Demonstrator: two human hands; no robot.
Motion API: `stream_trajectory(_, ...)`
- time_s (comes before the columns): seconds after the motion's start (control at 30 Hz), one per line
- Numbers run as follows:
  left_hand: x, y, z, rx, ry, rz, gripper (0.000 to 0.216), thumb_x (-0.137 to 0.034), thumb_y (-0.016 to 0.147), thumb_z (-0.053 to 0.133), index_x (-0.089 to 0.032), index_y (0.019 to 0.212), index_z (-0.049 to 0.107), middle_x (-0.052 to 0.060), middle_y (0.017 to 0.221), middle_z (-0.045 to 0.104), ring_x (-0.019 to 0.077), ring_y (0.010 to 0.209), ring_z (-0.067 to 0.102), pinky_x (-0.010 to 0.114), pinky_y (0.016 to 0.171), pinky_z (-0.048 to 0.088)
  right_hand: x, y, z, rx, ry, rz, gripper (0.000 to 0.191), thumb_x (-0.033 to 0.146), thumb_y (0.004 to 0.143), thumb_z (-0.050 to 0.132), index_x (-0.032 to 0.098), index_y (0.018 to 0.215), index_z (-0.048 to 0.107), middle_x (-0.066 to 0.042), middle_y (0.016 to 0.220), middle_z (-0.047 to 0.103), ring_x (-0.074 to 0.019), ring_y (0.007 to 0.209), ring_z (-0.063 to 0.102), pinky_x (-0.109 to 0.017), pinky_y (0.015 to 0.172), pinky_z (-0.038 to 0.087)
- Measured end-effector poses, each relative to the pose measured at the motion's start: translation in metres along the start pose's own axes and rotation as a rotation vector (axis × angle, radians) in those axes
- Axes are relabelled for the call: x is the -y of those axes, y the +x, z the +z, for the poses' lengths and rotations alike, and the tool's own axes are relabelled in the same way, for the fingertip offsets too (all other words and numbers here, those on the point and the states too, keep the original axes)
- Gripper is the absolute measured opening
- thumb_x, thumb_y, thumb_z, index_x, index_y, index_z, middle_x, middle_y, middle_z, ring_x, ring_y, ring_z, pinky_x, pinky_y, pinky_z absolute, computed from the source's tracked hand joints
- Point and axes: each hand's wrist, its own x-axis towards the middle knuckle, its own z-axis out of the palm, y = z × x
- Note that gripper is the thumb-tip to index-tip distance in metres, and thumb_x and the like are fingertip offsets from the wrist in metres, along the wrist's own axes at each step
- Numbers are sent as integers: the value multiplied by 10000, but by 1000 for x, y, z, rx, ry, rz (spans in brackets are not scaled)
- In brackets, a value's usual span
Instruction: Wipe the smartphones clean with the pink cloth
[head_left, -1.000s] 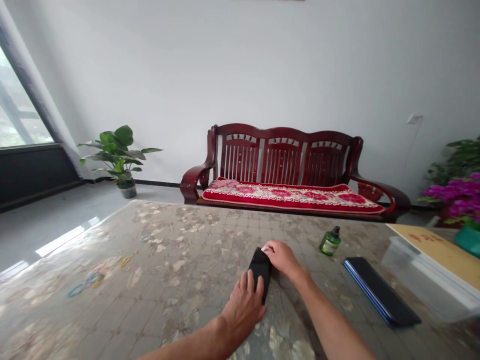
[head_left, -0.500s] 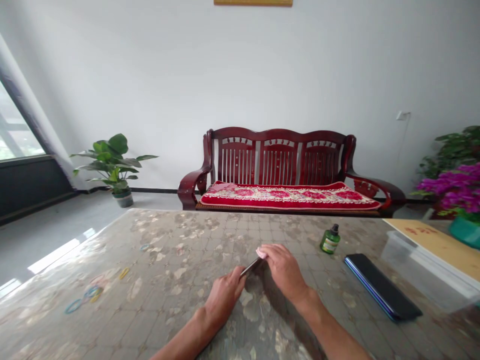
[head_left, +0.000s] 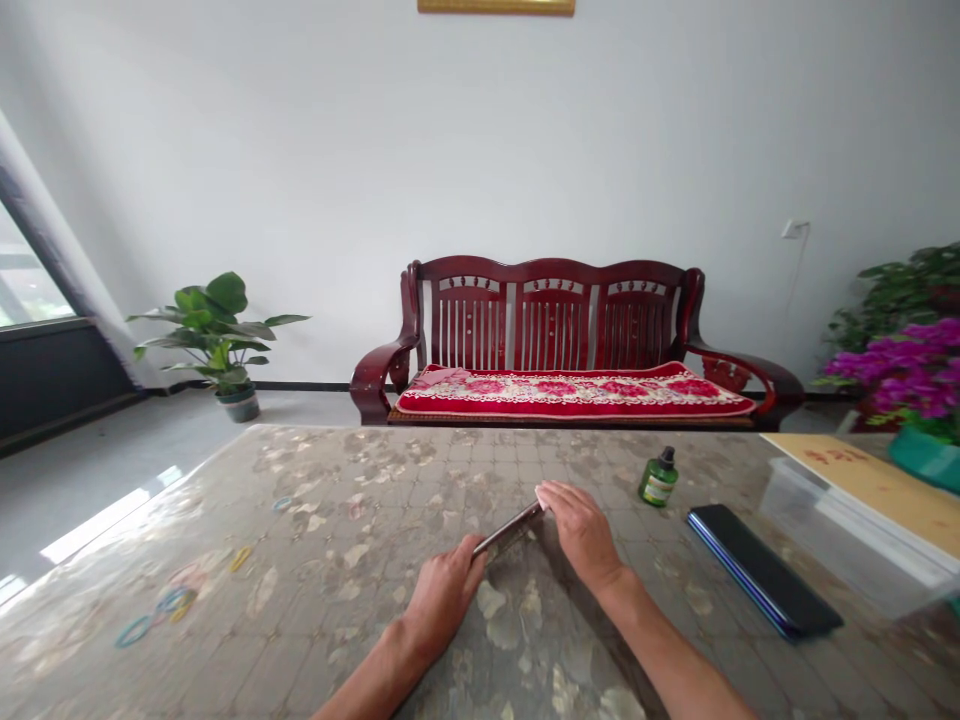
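Note:
My left hand (head_left: pixel 445 588) is closed on the near end of a slim, dark, shiny rod (head_left: pixel 508 528), whose exact kind I cannot make out. The rod slants up and to the right, just above the table. At its far end, my right hand (head_left: pixel 581 530) is closed with a small pale wad (head_left: pixel 541 498), like tissue or cloth, pinched at the fingertips. The wad meets the rod's tip; my fingers hide most of it.
A green bottle (head_left: pixel 658 478) with a black cap stands right of my hands, near a dark phone-like slab (head_left: pixel 763 570) and a clear plastic box (head_left: pixel 832 540). Coloured rubber bands (head_left: pixel 135 631) lie on the left of the patterned tabletop (head_left: pixel 315 640). Behind is a wooden bench (head_left: pixel 555 320).
My right hand has slid outward to the right with the pale wad, so more of the rod shows between my hands. My left hand keeps its grip. The view has shifted slightly.

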Motion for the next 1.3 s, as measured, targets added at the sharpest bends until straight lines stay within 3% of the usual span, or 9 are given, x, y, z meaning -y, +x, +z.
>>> stream_trajectory(0.27, 9, 6, 2, -74, -150, 75, 184, -212, 994, 391, -231, 1052, 564, 13, 922, 731, 172, 861, 712, 202, 730, 458, 76, 0, 22, 11, 133, -265, 334, 132, 974, 448, 218, 1229, 646, -45, 1202, 696, -178, 1154, 607, -357, 1057, 445)
stream_trajectory(0.33, 8, 6, -1, -74, -163, 71, 182, -219, 992, 397, -231, 1052, 568, 11, 901, 729, 172, 844, 711, 204, 715, 453, 68, 2, 22, 3, 111, -255, 334, 122, 972, 442, 211, 1215, 653, -46, 1191, 701, -179, 1144, 614, -359, 1055, 446)
stream_trajectory(0.53, 6, 8, -4, -34, -106, -13, 170, -253, 995, 413, -227, 980, 580, 4, 784, 708, 182, 763, 704, 211, 630, 415, 5, 7, 15, -120, -34, -99, 353, 67, 912, 472, 218, 1139, 697, -64, 1117, 726, -196, 1049, 662, -371, 972, 507)
stream_trajectory(0.6, 8, 10, -2, -38, -118, -16, 168, -255, 992, 415, -232, 1009, 580, 4, 796, 712, 185, 782, 708, 210, 642, 417, 10, 7, 17, -145, -40, -111, 343, 70, 913, 475, 211, 1131, 698, -68, 1103, 730, -200, 1029, 669, -374, 964, 514)
stream_trajectory(0.77, 13, 11, 2, -72, -187, 49, 185, -253, 985, 387, -235, 1022, 568, 29, 889, 729, 200, 857, 712, 223, 696, 437, 69, 3, 28, -83, 78, -294, 344, 99, 941, 466, 205, 1214, 647, -62, 1162, 712, -184, 1117, 633, -373, 1030, 478)
stream_trajectory(0.83, 13, 10, 2, -72, -209, 75, 192, -252, 983, 376, -232, 1024, 562, 36, 915, 730, 202, 865, 710, 230, 706, 438, 77, 3, 28, -75, 94, -307, 328, 118, 950, 472, 206, 1213, 646, -58, 1155, 715, -185, 1112, 635, -383, 1037, 472)
stream_trajectory(1.1, 11, 10, 0, -58, -129, 16, 194, -277, 985, 378, -230, 984, 566, 17, 789, 705, 195, 748, 696, 229, 622, 393, 2, 11, 18, -172, -43, -92, 348, 68, 927, 443, 228, 1101, 698, -47, 1092, 736, -214, 1053, 664, -451, 1006, 475)
stream_trajectory(1.3, 10, 9, 0, -57, -145, 28, 170, -248, 986, 380, -232, 974, 549, 9, 786, 698, 178, 731, 694, 213, 624, 389, 25, 8, 23, -117, 43, -213, 335, 82, 935, 473, 232, 1154, 678, -40, 1153, 718, -201, 1141, 623, -439, 1060, 439)
